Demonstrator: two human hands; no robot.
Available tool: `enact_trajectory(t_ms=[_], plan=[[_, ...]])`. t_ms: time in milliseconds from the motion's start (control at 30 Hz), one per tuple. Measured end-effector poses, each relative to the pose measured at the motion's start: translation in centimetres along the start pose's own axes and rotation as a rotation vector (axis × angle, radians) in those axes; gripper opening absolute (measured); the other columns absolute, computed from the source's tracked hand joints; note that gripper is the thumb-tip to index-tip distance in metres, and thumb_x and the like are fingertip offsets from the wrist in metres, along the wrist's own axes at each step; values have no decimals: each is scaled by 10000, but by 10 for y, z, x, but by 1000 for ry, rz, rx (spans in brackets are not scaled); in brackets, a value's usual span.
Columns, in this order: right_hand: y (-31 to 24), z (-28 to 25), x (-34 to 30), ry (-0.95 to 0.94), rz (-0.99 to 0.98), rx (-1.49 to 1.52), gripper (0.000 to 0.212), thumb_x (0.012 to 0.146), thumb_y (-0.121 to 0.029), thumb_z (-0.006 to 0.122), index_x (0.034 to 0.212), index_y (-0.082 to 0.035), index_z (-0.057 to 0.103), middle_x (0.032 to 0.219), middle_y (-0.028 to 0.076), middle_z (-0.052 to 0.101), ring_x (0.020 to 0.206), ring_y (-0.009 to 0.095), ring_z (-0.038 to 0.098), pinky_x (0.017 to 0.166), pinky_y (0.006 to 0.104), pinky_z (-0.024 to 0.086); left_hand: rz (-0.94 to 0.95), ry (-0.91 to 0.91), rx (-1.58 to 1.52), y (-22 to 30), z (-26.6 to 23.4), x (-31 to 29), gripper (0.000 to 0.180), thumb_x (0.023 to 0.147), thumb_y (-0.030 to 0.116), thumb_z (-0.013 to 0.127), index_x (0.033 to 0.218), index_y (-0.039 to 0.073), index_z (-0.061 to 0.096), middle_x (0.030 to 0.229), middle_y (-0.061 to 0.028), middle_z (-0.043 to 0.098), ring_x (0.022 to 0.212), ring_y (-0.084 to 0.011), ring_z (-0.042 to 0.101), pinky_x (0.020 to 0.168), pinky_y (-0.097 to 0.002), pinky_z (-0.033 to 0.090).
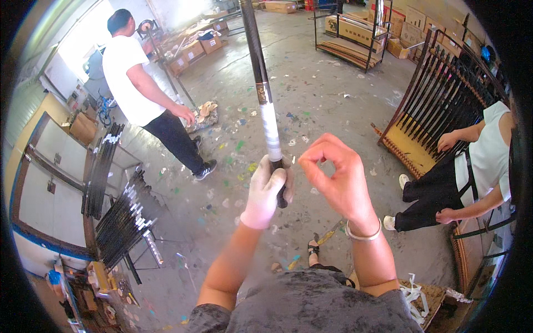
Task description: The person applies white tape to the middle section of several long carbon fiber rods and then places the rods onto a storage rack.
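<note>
My left hand (pixel 264 191), in a pale glove, is wrapped round the lower part of a long black fishing rod (pixel 257 64). The rod stands nearly upright in front of me, and its top runs out of the picture. A white wrapped band (pixel 270 130) covers the rod just above my fist; a short black end pokes out below. To the right of the rod, apart from it, my bare right hand (pixel 340 180) is raised with thumb and fingertips pinched into a ring. Whether anything small sits between those fingertips cannot be made out.
Bundles of black rods (pixel 125 213) lean at the left, near a person in a white shirt (pixel 133 83). At the right, another person (pixel 483 161) stands by a rack of rods (pixel 438 94). Cartons (pixel 191 51) and a metal shelf (pixel 350 41) stand farther back. Scraps litter the concrete floor (pixel 222 139).
</note>
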State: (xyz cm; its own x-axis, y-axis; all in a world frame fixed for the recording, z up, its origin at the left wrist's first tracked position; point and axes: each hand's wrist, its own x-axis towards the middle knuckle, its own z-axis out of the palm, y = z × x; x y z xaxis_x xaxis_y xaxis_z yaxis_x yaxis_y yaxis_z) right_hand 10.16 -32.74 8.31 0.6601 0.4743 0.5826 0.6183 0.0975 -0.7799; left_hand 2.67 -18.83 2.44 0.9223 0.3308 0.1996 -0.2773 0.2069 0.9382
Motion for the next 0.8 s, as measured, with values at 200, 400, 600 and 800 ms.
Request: enact_trajectory(t_ms=[200, 400, 600, 800], plan=[[16, 15, 0, -69, 49, -154, 65, 743, -24, 644, 806, -10, 655, 756, 90, 573, 740, 232, 570, 651, 320, 448, -27, -74, -170, -6, 3, -5, 266, 939, 259, 473, 1047, 25, 412, 698, -40, 486, 505, -101, 454, 445, -230, 384], [16, 19, -1, -25, -23, -307, 41, 695, -49, 646, 724, -34, 622, 730, 95, 555, 745, 291, 556, 656, 381, 448, -22, 43, -32, -8, 12, -4, 179, 932, 164, 441, 1038, 21, 414, 689, -31, 479, 496, -85, 444, 438, -217, 369], [1, 15, 3, -51, -75, -171, 51, 688, -25, 640, 700, -27, 591, 712, 89, 548, 708, 267, 548, 644, 346, 445, 31, 75, 202, -4, 11, -2, 136, 890, 71, 470, 1006, 25, 418, 699, -27, 478, 530, -88, 470, 477, -227, 398], [15, -2, -7, -84, 96, -89, 43, 741, -31, 645, 781, -16, 638, 756, 64, 566, 727, 190, 551, 669, 304, 437, -59, -99, -121, -1, 8, -2, 129, 856, 47, 476, 974, 34, 424, 697, -46, 478, 536, -128, 478, 469, -271, 420]])
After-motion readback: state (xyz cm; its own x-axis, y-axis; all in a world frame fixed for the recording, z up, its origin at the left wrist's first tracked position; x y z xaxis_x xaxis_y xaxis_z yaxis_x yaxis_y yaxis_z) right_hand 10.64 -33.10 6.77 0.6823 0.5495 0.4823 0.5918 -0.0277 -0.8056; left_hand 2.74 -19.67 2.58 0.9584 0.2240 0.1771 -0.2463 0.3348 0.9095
